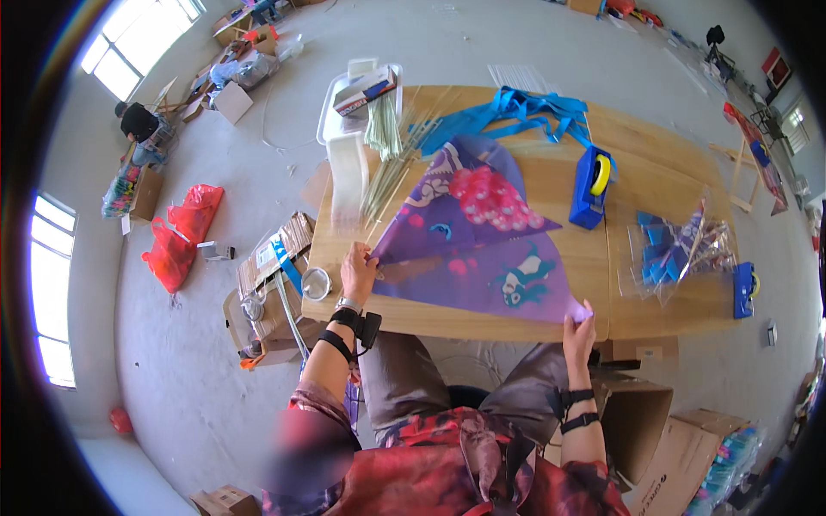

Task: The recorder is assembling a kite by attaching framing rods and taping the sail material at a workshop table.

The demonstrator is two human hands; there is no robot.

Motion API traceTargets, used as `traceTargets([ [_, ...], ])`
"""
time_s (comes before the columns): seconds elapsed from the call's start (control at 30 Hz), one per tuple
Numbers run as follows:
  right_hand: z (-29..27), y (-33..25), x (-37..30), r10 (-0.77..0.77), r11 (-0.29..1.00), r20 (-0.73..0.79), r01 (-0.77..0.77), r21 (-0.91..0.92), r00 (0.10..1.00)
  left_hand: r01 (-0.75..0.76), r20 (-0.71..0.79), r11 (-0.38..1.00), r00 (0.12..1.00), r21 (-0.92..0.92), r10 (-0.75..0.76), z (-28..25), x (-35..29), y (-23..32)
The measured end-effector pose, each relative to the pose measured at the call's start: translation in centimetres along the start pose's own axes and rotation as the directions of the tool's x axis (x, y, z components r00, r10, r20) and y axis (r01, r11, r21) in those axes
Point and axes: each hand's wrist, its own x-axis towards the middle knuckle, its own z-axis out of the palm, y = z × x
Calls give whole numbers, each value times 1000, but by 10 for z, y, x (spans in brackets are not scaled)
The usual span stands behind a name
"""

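A purple kite sheet [482,258] with a penguin picture and pink shapes lies spread on the wooden table [533,322] in front of me. My left hand [358,271] presses on the sheet's left corner. My right hand [578,331] pinches its right corner at the table's front edge. Thin pale sticks [387,176] lie fanned out just beyond my left hand.
A blue tape dispenser [592,185], blue ribbons [516,116] and clear bags of kite parts [680,249] sit on the table. A clear bin [357,99] stands at its far left corner. Cardboard boxes [275,284], red bags [181,232] and a crouching person [138,125] are on the floor.
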Motion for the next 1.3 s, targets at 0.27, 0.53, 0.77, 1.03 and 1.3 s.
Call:
traceTargets([
  [0.27, -17, -25, 7, -7, 989, 32, 11, -144, 999, -216, -120, 964, 965, 156, 235, -20, -38, 19],
  [0.53, -17, -110, -2, -99, 937, 124, 50, 346, 987, -425, 158, 878, 873, -219, 462, 2, -128, 100],
  [0.77, 1, -90, -3, 92, 567, 343, -333, 753, 935, -260, 414, 892, 814, -369, 408, 40, -180, 139],
  [1.03, 9, -78, -30, 198, 477, 348, -400, 783, 916, -49, 512, 892, 804, -448, 301, 61, -184, 175],
  [1.3, 12, -66, -35, 263, 453, 364, -448, 771, 893, 27, 593, 876, 746, -482, 303, 76, -176, 168],
])
